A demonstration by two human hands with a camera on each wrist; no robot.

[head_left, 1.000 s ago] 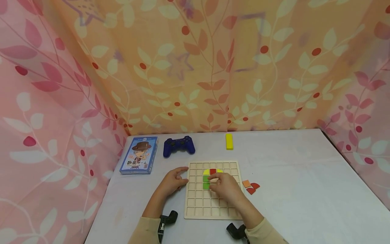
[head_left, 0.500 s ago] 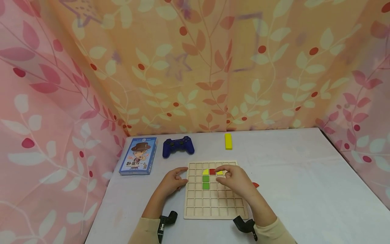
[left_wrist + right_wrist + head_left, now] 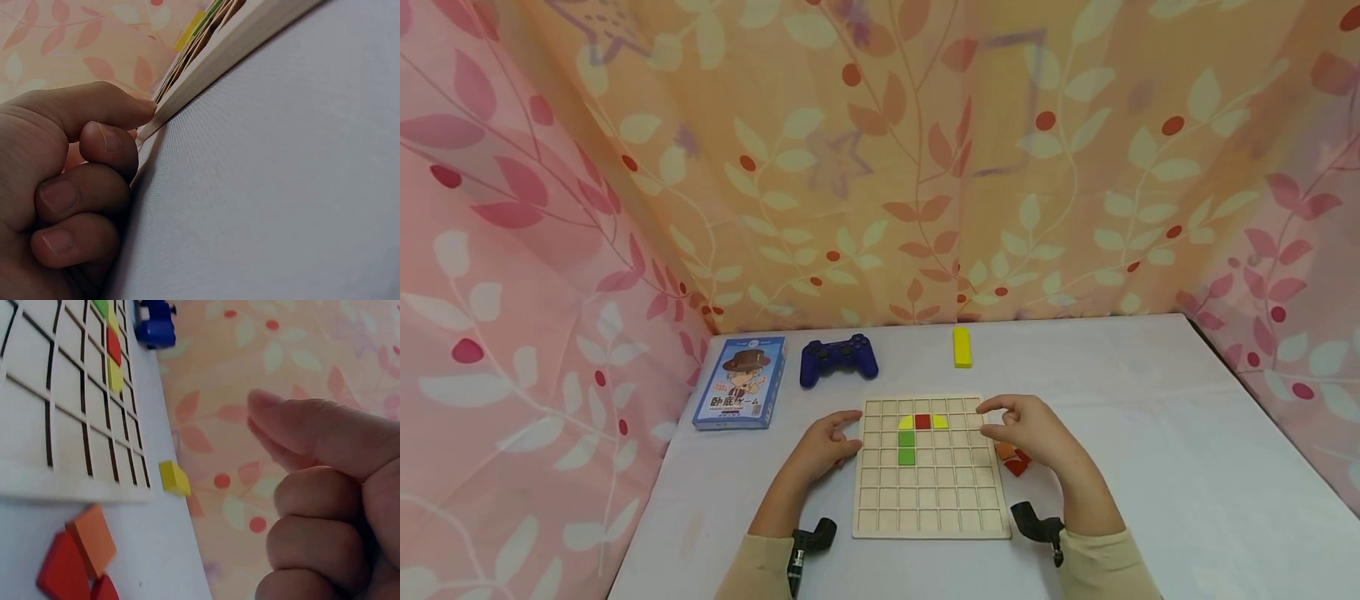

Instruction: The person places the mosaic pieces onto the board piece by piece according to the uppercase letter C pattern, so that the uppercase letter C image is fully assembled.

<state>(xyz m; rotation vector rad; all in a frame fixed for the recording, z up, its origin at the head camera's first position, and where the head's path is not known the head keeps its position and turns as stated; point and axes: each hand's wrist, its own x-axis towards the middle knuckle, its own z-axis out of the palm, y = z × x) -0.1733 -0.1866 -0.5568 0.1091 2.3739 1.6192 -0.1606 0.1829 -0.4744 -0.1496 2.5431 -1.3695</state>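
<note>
My left hand (image 3: 820, 446) rests at the left edge of a wooden grid board (image 3: 932, 500), its index finger and thumb apart. In the left wrist view the thumb or forefinger touches the board's side and the other fingers curl. Set in the grid are two green squares (image 3: 907, 456), a red square (image 3: 922, 422) and two yellow rounded pieces (image 3: 940, 422). My right hand (image 3: 1033, 429) hovers by the board's right edge, holding nothing, thumb and forefinger parted. Below it lie an orange square (image 3: 92, 540) and red quarter-round pieces (image 3: 64, 569), partly covered in the head view.
A blue card-game box (image 3: 741, 383) lies at the back left, beside a dark blue game controller (image 3: 839, 360). A yellow block (image 3: 962, 347) lies behind the board on the white table (image 3: 1150, 433). Patterned curtains (image 3: 880, 167) enclose the back and sides.
My right hand has drawn back rightward from the green squares, across the yellow piece, to the board's right edge. The coloured pieces on the grid are uncovered. My left hand has stayed put.
</note>
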